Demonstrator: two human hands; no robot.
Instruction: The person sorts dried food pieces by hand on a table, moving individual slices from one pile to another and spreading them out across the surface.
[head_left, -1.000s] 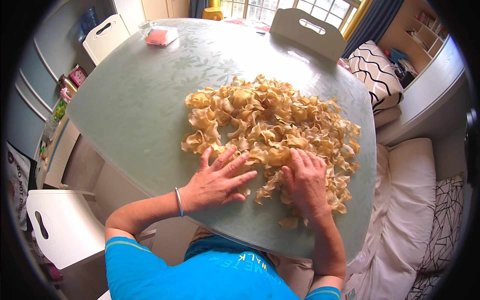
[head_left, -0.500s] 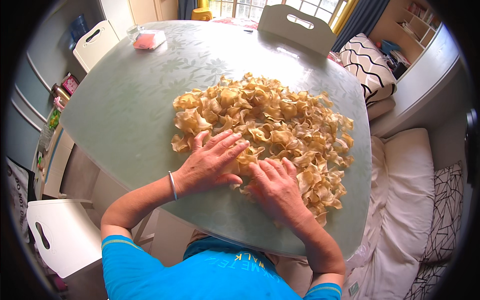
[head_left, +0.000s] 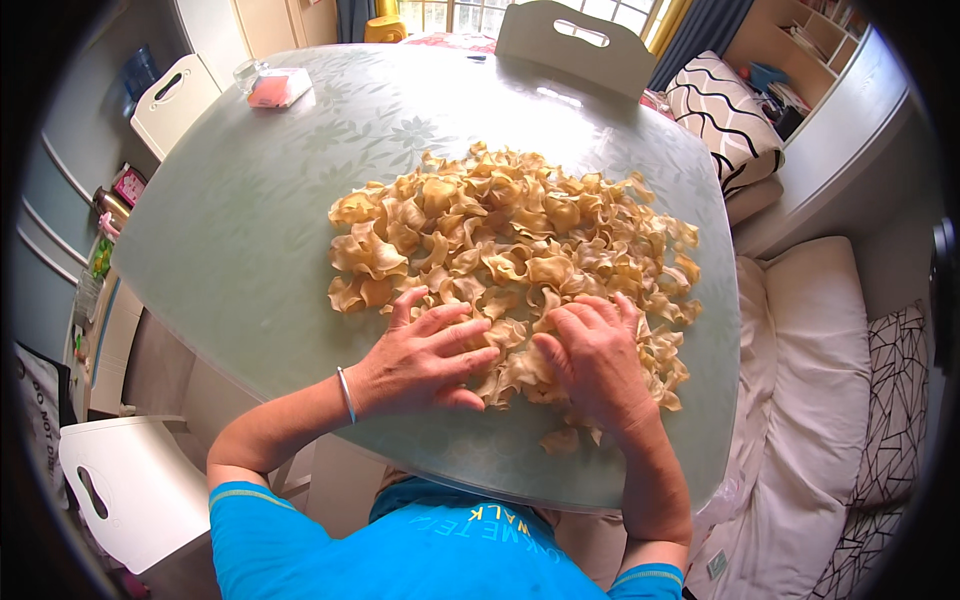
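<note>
A broad heap of thin, curled, golden-brown dried slices [head_left: 460, 220] lies on the table, looking like dried chips; their exact kind I cannot tell. My left hand [head_left: 432, 352], a silver bangle on its wrist, rests at the heap's near-left edge. Its fingers are spread, touching slices, with nothing gripped. Farther right, my right hand [head_left: 598, 355] lies over the near side of the heap, palm down. Its thumb is apart and its fingers are bent onto the slices, the tips partly hidden. A few slices sit between my hands, and a loose slice [head_left: 560, 440] lies near my right wrist.
The heap is on a glossy pale green table [head_left: 220, 210] with a leaf pattern. A pink-and-white packet [head_left: 280, 88] and a clear glass [head_left: 247, 75] stand far left. White chairs [head_left: 135, 490] surround the table; a cushioned seat [head_left: 810, 370] runs along the right.
My right hand has moved right and slightly up, uncovering slices between the hands. My left hand has dropped slightly, and some slices now lie closer to the near edge.
</note>
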